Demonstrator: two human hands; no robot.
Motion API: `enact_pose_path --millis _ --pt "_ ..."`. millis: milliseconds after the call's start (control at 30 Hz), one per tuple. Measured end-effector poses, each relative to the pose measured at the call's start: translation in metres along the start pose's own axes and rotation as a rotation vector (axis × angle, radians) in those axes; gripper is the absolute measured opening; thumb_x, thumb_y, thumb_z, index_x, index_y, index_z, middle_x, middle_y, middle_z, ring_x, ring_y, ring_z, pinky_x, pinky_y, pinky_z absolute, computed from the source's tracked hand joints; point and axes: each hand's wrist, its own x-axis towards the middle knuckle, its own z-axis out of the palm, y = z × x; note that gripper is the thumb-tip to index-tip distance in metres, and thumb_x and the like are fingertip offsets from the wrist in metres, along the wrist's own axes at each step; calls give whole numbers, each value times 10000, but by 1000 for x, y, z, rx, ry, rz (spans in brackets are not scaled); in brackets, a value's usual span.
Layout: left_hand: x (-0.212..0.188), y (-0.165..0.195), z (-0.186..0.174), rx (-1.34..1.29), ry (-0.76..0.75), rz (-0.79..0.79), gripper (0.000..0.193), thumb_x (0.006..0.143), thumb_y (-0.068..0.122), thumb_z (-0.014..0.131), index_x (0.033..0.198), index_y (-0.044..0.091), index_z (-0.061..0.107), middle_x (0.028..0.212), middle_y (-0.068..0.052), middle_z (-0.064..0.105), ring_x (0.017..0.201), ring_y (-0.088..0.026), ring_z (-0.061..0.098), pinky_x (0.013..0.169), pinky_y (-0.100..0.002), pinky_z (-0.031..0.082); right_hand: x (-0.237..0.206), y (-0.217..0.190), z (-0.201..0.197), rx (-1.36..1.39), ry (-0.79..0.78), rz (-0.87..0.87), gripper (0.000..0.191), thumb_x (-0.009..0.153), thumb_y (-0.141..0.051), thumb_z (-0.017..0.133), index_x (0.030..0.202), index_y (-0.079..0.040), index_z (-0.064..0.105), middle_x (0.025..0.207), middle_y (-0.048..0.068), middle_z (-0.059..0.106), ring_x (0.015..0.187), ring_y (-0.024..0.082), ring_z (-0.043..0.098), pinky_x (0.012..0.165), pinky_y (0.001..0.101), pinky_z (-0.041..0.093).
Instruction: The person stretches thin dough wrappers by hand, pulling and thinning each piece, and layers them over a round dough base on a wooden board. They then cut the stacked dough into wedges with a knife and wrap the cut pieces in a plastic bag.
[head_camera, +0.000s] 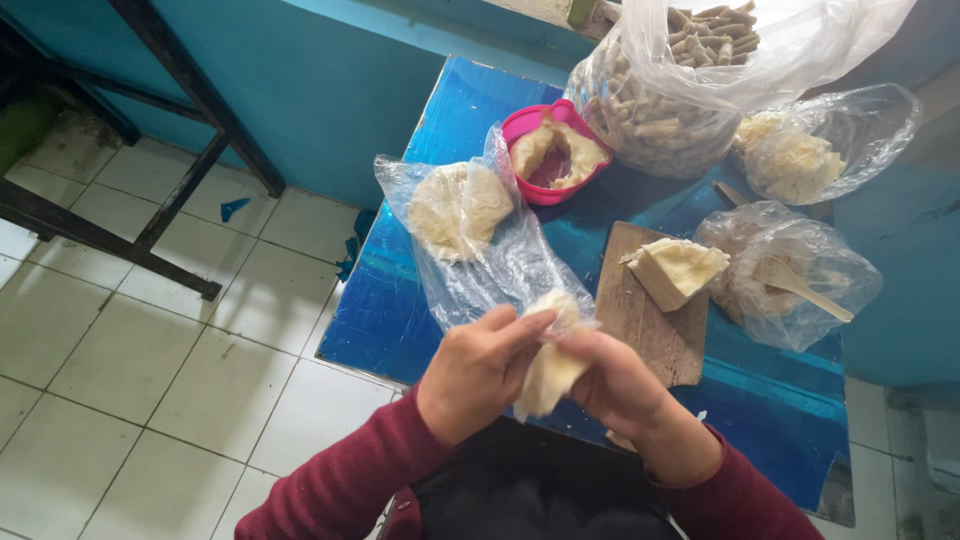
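Mid-batch by the look of it: big bag of finished rolled sticks (665, 110) upper right is well filled, but dough remains in the pink bowl (553, 150), on the wooden board (650, 320) and in smaller bags. Left hand (475, 370) and right hand (615, 385), lower centre, both pinch one pale dough lump (548, 375) inside a clear plastic bag (480, 240). Lump looks soft, creamy, elongated, still unshaped.

Blue table (400, 300): bags (790, 265), perhaps dough.
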Motion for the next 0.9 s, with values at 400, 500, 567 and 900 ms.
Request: enact_pose_path --millis 400,500,567,900 --pt "-12 23 48 299 4 37 583 922 126 694 1489 134 555 837 -84 557 665 -265 637 571 -388 535 83 8 20 -448 128 -153 359 988 -258 678 1228 7 649 1068 122 683 965 190 617 794 385 520" --pt "-14 24 51 358 29 52 591 940 146 705 1508 136 541 820 -67 525 659 -238 622 574 -376 524 105 3 28 -321 77 -161 384 941 -254 735 1200 26 692 1069 127 689 974 214 626 830 405 517" --pt "-14 23 54 393 42 58 592 936 146 710 1505 133 549 802 -59 512 648 -224 612 575 -368 518 115 0 33 -658 75 -143 418 950 -362 689 1177 -13 728 1126 123 719 1070 180 647 951 354 483" --pt "-17 -1 31 292 378 212 485 940 364 705 1366 145 624 982 -64 624 865 -250 640 763 -374 550 140 -13 29 -1235 535 -992 452 951 -289 681 1306 -19 605 1251 229 644 1191 399 605 1065 445 456"
